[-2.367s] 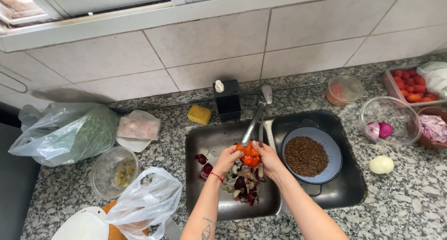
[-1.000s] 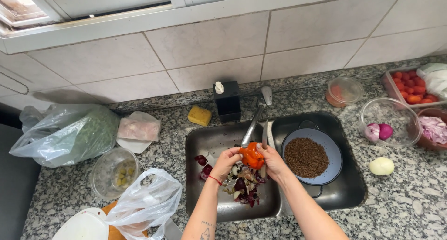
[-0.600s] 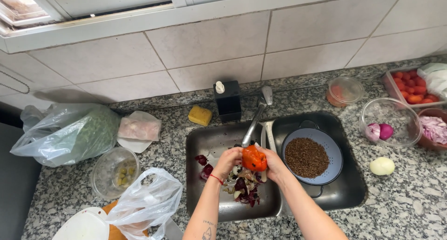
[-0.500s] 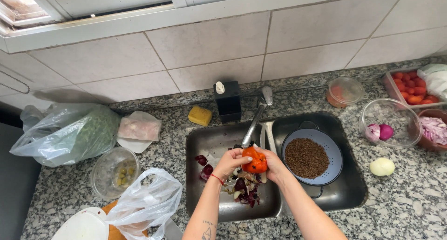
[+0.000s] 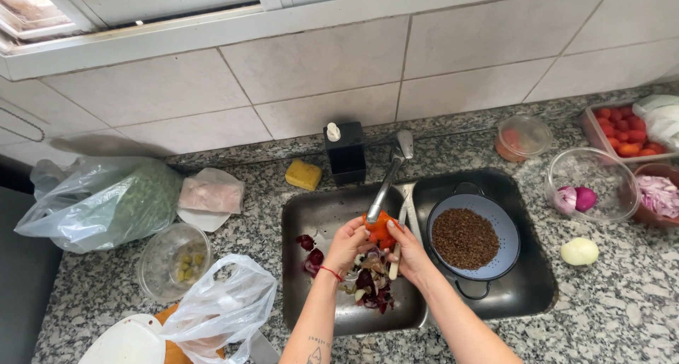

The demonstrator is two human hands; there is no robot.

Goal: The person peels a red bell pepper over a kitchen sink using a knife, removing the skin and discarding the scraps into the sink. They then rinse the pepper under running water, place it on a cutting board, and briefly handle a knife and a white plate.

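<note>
Both hands lifted the orange pepper (image 5: 380, 230) slightly toward the faucet (image 5: 391, 173) since earlier, frame center, over sink (image 5: 311, 215) w/ veg scraps (image 5: 368, 283), colander (image 5: 506, 222) of lentils (image 5: 465, 238) right; left hand (image 5: 348, 244) & right hand (image 5: 409, 249) fingers curled, gripping it.

Both forearms rise from the lower edge and converge toward the middle; the left hand (image 5: 349, 241) is cupped with fingers curled upward, a thin red string around its wrist and a small tattoo on the forearm; the right hand (image 5: 407, 249) faces it, fingers bent inward, fingertips almost meeting the left's; both wrists angled slightly inward.
</note>
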